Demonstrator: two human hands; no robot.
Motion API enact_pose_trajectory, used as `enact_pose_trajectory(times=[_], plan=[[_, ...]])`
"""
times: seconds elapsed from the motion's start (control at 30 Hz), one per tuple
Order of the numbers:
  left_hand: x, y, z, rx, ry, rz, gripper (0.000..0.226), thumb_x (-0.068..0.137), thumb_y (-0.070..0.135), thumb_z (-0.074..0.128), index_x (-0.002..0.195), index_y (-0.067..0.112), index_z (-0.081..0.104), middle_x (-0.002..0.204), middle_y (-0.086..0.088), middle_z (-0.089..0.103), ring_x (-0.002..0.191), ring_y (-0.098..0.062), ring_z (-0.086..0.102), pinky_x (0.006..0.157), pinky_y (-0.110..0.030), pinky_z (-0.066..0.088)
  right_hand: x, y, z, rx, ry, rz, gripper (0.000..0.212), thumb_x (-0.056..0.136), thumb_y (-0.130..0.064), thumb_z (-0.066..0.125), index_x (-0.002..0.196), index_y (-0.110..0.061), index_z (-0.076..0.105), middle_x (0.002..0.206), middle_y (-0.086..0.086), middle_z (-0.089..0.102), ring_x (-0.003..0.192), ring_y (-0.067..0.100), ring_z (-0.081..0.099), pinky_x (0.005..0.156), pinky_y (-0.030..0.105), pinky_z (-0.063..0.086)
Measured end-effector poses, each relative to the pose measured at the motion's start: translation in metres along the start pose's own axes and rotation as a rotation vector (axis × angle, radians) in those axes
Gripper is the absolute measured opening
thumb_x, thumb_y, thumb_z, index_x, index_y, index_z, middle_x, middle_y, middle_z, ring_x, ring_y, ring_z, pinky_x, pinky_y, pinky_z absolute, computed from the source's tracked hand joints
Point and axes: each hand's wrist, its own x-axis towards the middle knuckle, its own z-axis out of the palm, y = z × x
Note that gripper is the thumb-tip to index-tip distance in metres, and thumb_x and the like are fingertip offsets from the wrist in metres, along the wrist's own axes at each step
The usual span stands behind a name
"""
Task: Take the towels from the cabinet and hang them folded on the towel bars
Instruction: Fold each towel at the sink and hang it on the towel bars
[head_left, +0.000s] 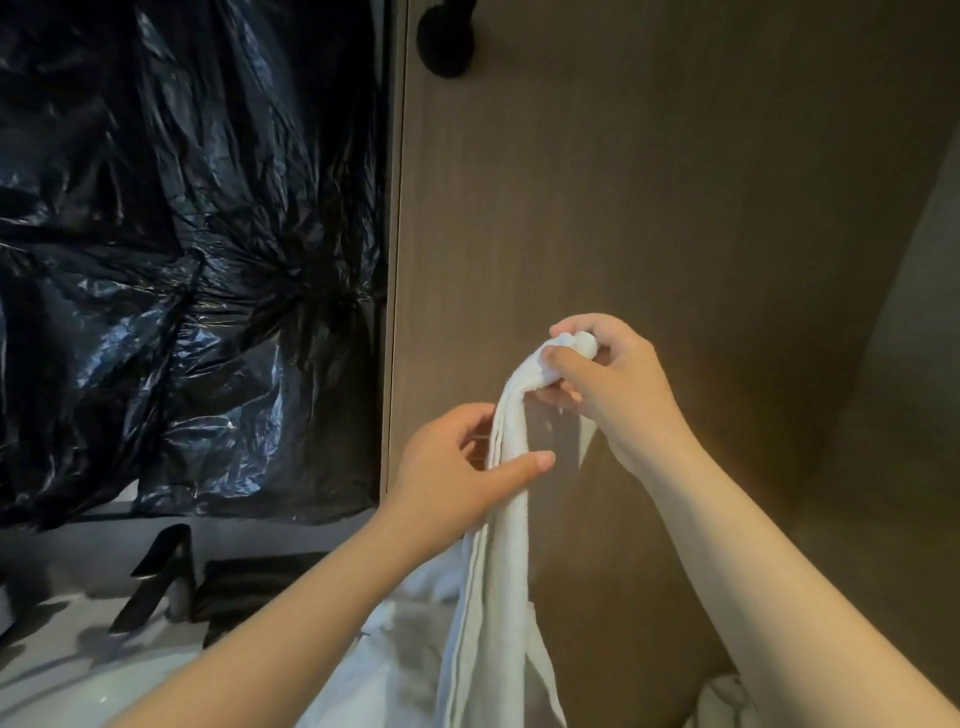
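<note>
Towel (511, 519): white, out of the cabinet, held up before the wood panel (675, 182); it hangs as one long bunched strand down toward a white cloth heap (405, 623).
Right hand (613, 379): fingers and thumb clenched round the bunched top end, bearing the weight, probably so the length drops free.
Left hand (457, 467): lower down, thumb across the front and fingers curled behind, loosely ringing the strand. This is likely to draw it straight and find the edges.
Stage: not yet folded or hung; the black fitting (447, 41) high on the panel may be a bar mount, unclear.
Cabinet: none recognisable in view.
Basin (78, 691): lower left, by the black tap (156, 577); contents not discernible.
Backdrop: black plastic sheet (182, 234) at left.
</note>
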Motion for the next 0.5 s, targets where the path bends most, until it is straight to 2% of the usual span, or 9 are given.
enact_pose_trajectory(times=[0.07, 0.2, 0.27, 0.33, 0.4, 0.5], plan=[[0.001, 0.000, -0.005, 0.057, 0.006, 0.040, 0.034, 0.073, 0.037, 0.081, 0.103, 0.032, 0.065, 0.091, 0.011, 0.069, 0.085, -0.006, 0.066, 0.078, -0.035, 0.058, -0.003, -0.008, 0.004, -0.009, 0.008, -0.007, 0.011, 0.088, -0.006, 0.066, 0.099, -0.007, 0.065, 0.091, 0.006, 0.065, 0.074, 0.005, 0.069, 0.058, 0.017, 0.054], [0.009, 0.001, -0.019, 0.179, 0.022, 0.204, 0.025, 0.087, 0.019, 0.063, 0.105, 0.036, 0.061, 0.086, 0.016, 0.064, 0.081, 0.001, 0.059, 0.067, -0.020, 0.050, -0.012, -0.023, 0.011, -0.094, 0.049, -0.042, 0.012, 0.086, -0.015, 0.072, 0.095, -0.007, 0.069, 0.088, 0.005, 0.068, 0.074, 0.002, 0.069, 0.056, 0.013, 0.052], [0.013, 0.001, -0.024, 0.191, -0.018, 0.258, 0.023, 0.094, 0.018, 0.056, 0.110, 0.033, 0.061, 0.089, 0.016, 0.064, 0.083, 0.001, 0.058, 0.067, -0.018, 0.048, -0.018, -0.029, 0.013, -0.180, 0.064, -0.067, 0.013, 0.088, -0.025, 0.071, 0.092, -0.012, 0.071, 0.086, -0.002, 0.070, 0.080, 0.003, 0.070, 0.057, 0.013, 0.052], [0.017, 0.000, -0.026, 0.176, -0.061, 0.293, 0.017, 0.098, 0.021, 0.052, 0.110, 0.025, 0.062, 0.091, 0.014, 0.064, 0.083, -0.001, 0.059, 0.070, -0.021, 0.049, -0.025, -0.037, 0.013, -0.253, 0.069, -0.080, 0.018, 0.091, -0.034, 0.066, 0.092, -0.017, 0.072, 0.084, -0.005, 0.071, 0.080, 0.007, 0.071, 0.059, 0.013, 0.052], [0.021, 0.000, -0.026, 0.129, -0.077, 0.319, 0.014, 0.099, 0.023, 0.051, 0.098, 0.018, 0.063, 0.081, 0.010, 0.062, 0.074, -0.005, 0.058, 0.064, -0.022, 0.045, -0.034, -0.043, 0.007, -0.241, 0.066, -0.071, 0.021, 0.095, -0.036, 0.061, 0.102, -0.018, 0.070, 0.083, -0.004, 0.074, 0.076, 0.011, 0.073, 0.061, 0.014, 0.053], [0.029, 0.007, -0.017, 0.081, -0.100, 0.339, 0.025, 0.098, 0.023, 0.054, 0.080, 0.007, 0.061, 0.071, -0.002, 0.059, 0.066, -0.013, 0.051, 0.057, -0.024, 0.034, -0.057, -0.047, -0.013, -0.267, 0.184, -0.071, 0.025, 0.097, -0.034, 0.057, 0.117, -0.022, 0.064, 0.089, -0.001, 0.075, 0.080, 0.014, 0.074, 0.065, 0.019, 0.056]])
